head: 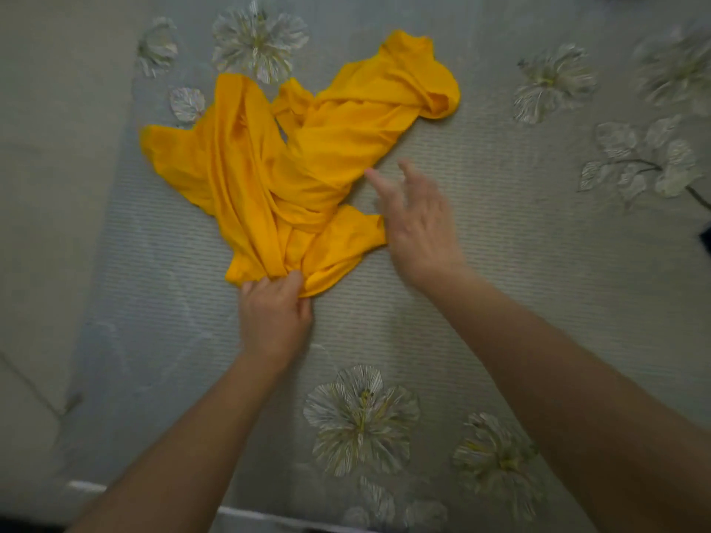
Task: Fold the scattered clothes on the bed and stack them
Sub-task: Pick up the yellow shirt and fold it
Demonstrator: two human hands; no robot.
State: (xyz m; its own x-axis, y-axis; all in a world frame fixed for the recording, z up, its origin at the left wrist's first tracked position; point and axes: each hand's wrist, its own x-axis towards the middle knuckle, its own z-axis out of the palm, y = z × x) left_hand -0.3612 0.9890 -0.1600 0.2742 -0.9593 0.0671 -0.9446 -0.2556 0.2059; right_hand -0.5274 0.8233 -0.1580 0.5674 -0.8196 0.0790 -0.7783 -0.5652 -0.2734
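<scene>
A crumpled, twisted yellow garment [292, 155] lies on the bed, spread from the upper middle down toward me. My left hand [274, 315] grips its near bunched end, fingers curled into the cloth. My right hand [417, 225] hovers just right of the garment's lower right flap, fingers spread and straight, holding nothing. It is blurred by motion.
The bed is covered by a grey-green striped sheet [500, 263] printed with large pale flowers. The bed's near edge [246, 513] runs along the bottom. A dark object [706, 240] peeks in at the right border. Pale floor lies to the left.
</scene>
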